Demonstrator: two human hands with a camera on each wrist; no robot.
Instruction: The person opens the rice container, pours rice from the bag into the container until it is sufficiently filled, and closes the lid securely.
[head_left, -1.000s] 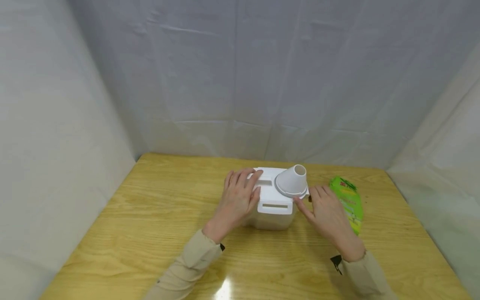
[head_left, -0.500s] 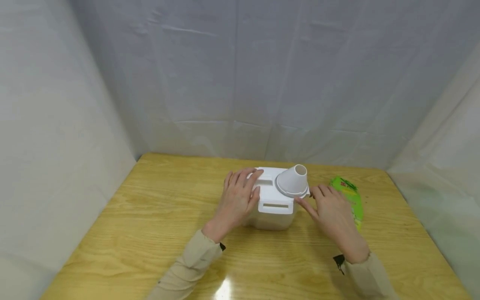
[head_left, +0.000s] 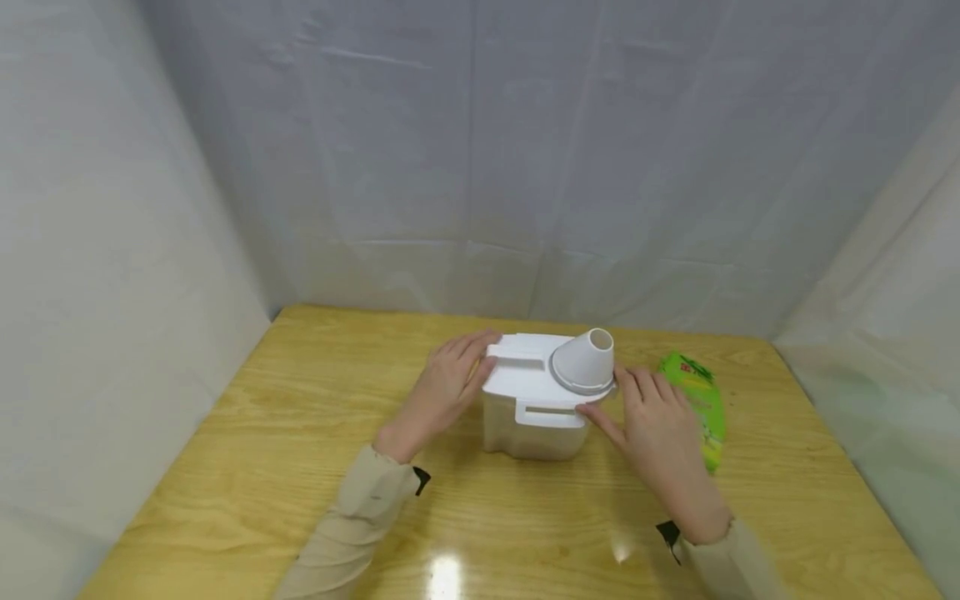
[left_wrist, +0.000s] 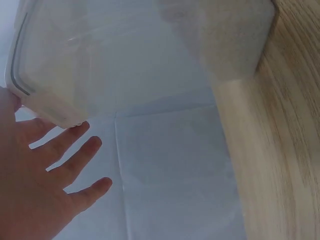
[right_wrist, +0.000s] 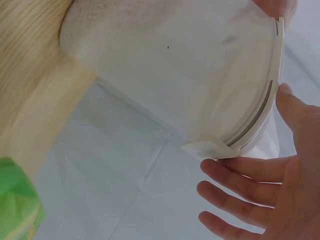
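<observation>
A translucent container (head_left: 532,435) with a white lid (head_left: 525,375) stands mid-table, and a white cone (head_left: 585,362) sits on the lid's right half. My left hand (head_left: 442,392) touches the lid's left edge with straight fingers. In the left wrist view its fingers (left_wrist: 75,160) are spread just below the lid rim (left_wrist: 17,80) of the container (left_wrist: 150,45). My right hand (head_left: 652,421) lies against the lid's right side, thumb at the front tab. The right wrist view shows its straight fingers (right_wrist: 240,175) beside the lid rim (right_wrist: 265,100).
A green packet (head_left: 701,408) lies flat on the wooden table (head_left: 300,433) just right of my right hand, and it also shows as a green packet (right_wrist: 15,205) in the right wrist view. White cloth walls (head_left: 480,167) close in the back and both sides.
My left hand has slid off the lid's top to its left edge. The lid's left side now sits slightly off the container. The right hand has shifted a little toward me.
</observation>
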